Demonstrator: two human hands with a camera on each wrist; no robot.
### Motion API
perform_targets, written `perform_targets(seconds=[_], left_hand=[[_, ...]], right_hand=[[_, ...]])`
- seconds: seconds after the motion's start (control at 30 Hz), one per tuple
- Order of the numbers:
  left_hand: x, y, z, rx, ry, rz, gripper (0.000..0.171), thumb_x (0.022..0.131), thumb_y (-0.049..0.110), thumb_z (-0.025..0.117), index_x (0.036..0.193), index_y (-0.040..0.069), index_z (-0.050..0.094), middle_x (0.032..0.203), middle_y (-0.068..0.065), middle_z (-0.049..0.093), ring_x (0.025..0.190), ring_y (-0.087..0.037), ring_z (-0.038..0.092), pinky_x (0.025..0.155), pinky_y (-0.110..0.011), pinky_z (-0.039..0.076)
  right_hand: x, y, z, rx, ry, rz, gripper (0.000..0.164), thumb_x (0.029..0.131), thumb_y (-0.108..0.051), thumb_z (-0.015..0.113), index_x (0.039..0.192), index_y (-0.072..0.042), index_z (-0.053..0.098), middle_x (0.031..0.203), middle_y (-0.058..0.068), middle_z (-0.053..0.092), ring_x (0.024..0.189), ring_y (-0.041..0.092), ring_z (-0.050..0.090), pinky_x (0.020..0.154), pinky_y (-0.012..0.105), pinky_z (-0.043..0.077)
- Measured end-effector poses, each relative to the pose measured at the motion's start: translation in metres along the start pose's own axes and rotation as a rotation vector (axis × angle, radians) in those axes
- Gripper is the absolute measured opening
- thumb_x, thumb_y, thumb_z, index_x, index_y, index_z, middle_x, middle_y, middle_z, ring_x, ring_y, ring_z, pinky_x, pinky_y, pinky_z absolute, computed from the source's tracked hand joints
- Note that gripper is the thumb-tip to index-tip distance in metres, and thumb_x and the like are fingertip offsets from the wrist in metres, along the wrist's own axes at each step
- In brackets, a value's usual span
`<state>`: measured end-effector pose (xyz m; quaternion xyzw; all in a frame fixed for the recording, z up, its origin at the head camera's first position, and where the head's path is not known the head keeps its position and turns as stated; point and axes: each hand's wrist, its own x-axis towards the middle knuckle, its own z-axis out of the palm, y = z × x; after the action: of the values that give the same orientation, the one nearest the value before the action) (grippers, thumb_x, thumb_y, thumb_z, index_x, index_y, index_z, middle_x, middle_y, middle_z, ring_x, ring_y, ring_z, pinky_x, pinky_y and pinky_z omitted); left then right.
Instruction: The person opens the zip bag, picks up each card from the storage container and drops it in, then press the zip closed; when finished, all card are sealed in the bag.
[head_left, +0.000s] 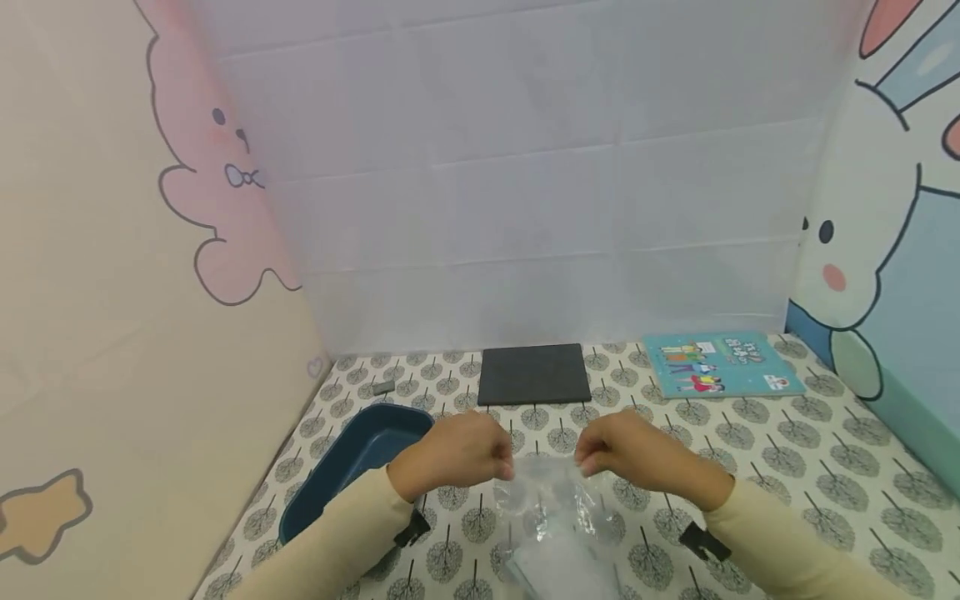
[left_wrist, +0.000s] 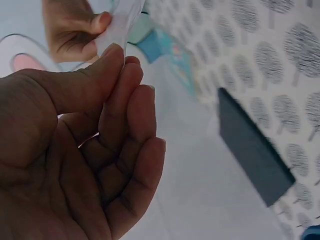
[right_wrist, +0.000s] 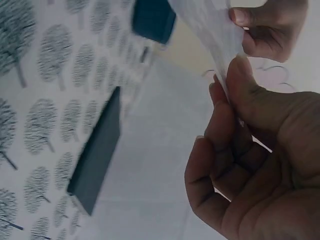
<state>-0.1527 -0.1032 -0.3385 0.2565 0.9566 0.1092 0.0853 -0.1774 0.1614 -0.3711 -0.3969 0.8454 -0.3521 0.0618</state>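
Observation:
Between both hands hangs a clear plastic bag (head_left: 551, 500), with something white in its lower part near the front edge of the head view. My left hand (head_left: 471, 448) pinches one upper corner of it between thumb and index finger. The opposite upper corner is pinched by my right hand (head_left: 626, 450) the same way. Up close in the left wrist view, the thumb and index finger (left_wrist: 117, 55) press the film together. The right wrist view shows the film (right_wrist: 212, 35) stretched from one hand toward the other.
A dark blue plastic bin (head_left: 352, 458) stands to the left, partly behind the left forearm. At the back lie a black flat board (head_left: 534, 375), a small grey block (head_left: 383, 387) and a turquoise illustrated book (head_left: 723, 365). The tree-patterned cloth (head_left: 795, 467) covers the table.

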Motion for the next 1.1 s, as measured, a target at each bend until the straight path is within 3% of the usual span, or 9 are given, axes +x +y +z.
perform_targets(seconds=[0.1, 0.23, 0.43, 0.6, 0.87, 1.0, 1.1], left_hand=[[0.027, -0.021, 0.024, 0.041, -0.015, -0.081, 0.013, 0.087, 0.028, 0.079, 0.075, 0.024, 0.074, 0.074, 0.016, 0.064, 0.064, -0.005, 0.056, 0.056, -0.028, 0.048], [0.056, -0.044, 0.045, 0.095, 0.019, -0.155, 0.013, 0.088, 0.027, 0.078, 0.076, 0.022, 0.074, 0.073, 0.013, 0.065, 0.064, -0.008, 0.058, 0.057, -0.032, 0.051], [0.083, -0.057, 0.071, 0.27, -0.016, -0.213, 0.027, 0.091, 0.019, 0.067, 0.064, 0.016, 0.062, 0.062, 0.003, 0.056, 0.054, -0.013, 0.048, 0.054, -0.036, 0.05], [0.093, -0.063, 0.086, 0.295, 0.039, -0.264, 0.025, 0.088, 0.02, 0.075, 0.067, 0.014, 0.063, 0.062, 0.001, 0.056, 0.052, -0.013, 0.05, 0.052, -0.035, 0.051], [0.098, -0.07, 0.096, 0.31, 0.125, -0.303, 0.024, 0.088, 0.029, 0.078, 0.072, 0.012, 0.072, 0.06, 0.0, 0.061, 0.052, -0.016, 0.056, 0.053, -0.036, 0.053], [0.099, -0.072, 0.097, 0.378, 0.174, -0.343, 0.033, 0.084, 0.039, 0.081, 0.077, 0.008, 0.071, 0.063, -0.003, 0.062, 0.052, -0.017, 0.059, 0.05, -0.034, 0.054], [0.099, -0.071, 0.099, 0.402, 0.168, -0.355, 0.034, 0.083, 0.04, 0.081, 0.076, 0.009, 0.071, 0.064, -0.004, 0.062, 0.056, -0.019, 0.062, 0.053, -0.035, 0.055]], right_hand=[[0.019, 0.029, 0.019, -0.074, 0.023, 0.05, 0.011, 0.087, -0.012, 0.076, 0.079, -0.016, 0.069, 0.075, -0.014, 0.062, 0.065, 0.002, 0.052, 0.061, 0.026, 0.049], [0.044, 0.056, 0.032, -0.192, 0.046, 0.102, 0.016, 0.088, -0.007, 0.076, 0.077, -0.014, 0.066, 0.072, -0.01, 0.06, 0.063, 0.006, 0.05, 0.061, 0.029, 0.048], [0.068, 0.088, 0.047, -0.313, 0.005, 0.2, 0.014, 0.087, 0.002, 0.073, 0.077, -0.008, 0.07, 0.073, -0.003, 0.064, 0.064, 0.012, 0.056, 0.064, 0.036, 0.053], [0.076, 0.104, 0.061, -0.329, 0.041, 0.29, 0.008, 0.086, 0.001, 0.07, 0.086, -0.007, 0.067, 0.078, 0.0, 0.062, 0.066, 0.015, 0.055, 0.062, 0.037, 0.051], [0.08, 0.105, 0.063, -0.319, 0.145, 0.377, 0.016, 0.086, -0.001, 0.07, 0.079, -0.008, 0.058, 0.066, -0.001, 0.054, 0.055, 0.016, 0.051, 0.049, 0.032, 0.043], [0.086, 0.109, 0.059, -0.319, 0.135, 0.418, 0.02, 0.085, -0.007, 0.077, 0.081, -0.009, 0.059, 0.068, -0.002, 0.056, 0.058, 0.015, 0.053, 0.051, 0.033, 0.046], [0.089, 0.113, 0.058, -0.316, 0.118, 0.479, 0.024, 0.083, -0.012, 0.082, 0.081, -0.01, 0.059, 0.069, -0.001, 0.058, 0.06, 0.016, 0.055, 0.054, 0.034, 0.048]])
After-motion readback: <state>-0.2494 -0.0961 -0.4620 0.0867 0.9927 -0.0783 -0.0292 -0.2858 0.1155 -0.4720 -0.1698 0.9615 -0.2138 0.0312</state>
